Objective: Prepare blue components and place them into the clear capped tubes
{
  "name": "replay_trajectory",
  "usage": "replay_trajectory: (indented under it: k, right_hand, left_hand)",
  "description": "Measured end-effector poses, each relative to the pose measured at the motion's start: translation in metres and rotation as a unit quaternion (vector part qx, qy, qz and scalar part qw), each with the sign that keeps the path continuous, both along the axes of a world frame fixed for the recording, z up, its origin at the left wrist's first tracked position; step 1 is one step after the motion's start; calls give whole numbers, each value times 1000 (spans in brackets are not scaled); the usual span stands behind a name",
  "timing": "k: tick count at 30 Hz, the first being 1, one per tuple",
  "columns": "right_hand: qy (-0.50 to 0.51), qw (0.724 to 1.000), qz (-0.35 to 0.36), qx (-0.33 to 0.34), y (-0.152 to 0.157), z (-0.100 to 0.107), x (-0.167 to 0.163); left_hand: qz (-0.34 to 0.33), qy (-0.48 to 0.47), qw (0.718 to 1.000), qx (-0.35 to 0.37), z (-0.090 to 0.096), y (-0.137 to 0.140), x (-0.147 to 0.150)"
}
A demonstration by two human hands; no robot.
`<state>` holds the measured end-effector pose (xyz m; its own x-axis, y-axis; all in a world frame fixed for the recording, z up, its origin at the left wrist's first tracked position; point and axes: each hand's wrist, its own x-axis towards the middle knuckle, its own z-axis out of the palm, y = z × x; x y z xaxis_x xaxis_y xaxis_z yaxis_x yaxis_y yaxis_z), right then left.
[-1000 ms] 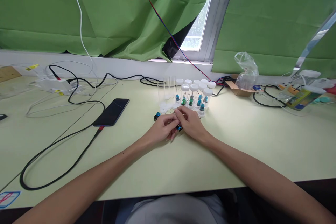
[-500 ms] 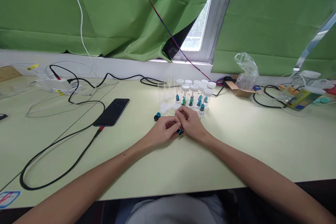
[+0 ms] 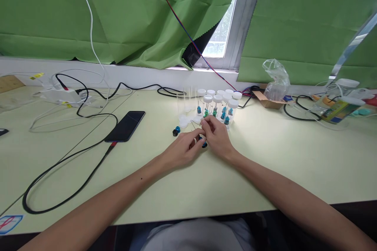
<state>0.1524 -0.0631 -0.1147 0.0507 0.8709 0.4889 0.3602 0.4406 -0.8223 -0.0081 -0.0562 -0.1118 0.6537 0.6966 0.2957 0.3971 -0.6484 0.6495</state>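
Observation:
In front of me on the table my left hand (image 3: pixel 185 147) is closed, thumb and fingers curled round a small blue and black part with thin leads (image 3: pixel 204 144). Right beside it, my right hand (image 3: pixel 218 137) pinches at the same spot; what its fingertips hold is hidden, though a thin wire shows near them. Behind the hands stand several capped clear vials (image 3: pixel 232 104) with blue or green parts inside. Uncapped clear tubes (image 3: pixel 181 104) stand to their left, with white caps (image 3: pixel 183 121) in front. Another blue and black part (image 3: pixel 176 131) lies left of my fingers.
A phone (image 3: pixel 125 126) lies to the left, plugged into a long black cable (image 3: pixel 44 211). A white power strip (image 3: pixel 63 95) sits at the back left. At the back right are a small cardboard box (image 3: pixel 268 101) holding a plastic bag (image 3: pixel 277 80) and a yellow-green container (image 3: pixel 338 110).
My left fingers have opened slightly round the blue and black part, which has shifted a little up and right. My right hand has moved slightly up and right.

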Motion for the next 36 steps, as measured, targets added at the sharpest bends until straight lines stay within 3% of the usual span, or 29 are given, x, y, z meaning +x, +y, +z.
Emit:
replay_trajectory:
  k: [14, 31, 36]
  right_hand:
    - [10, 1000, -24, 9, 2, -2, 0]
    - [23, 1000, -1, 4, 0, -3, 0]
    - [25, 1000, 5, -1, -1, -2, -1]
  left_hand:
    - [19, -32, 999, 24, -1, 3, -2]
    - [131, -108, 981, 94, -1, 6, -4]
    - [210, -178, 953, 127, 6, 5, -4]
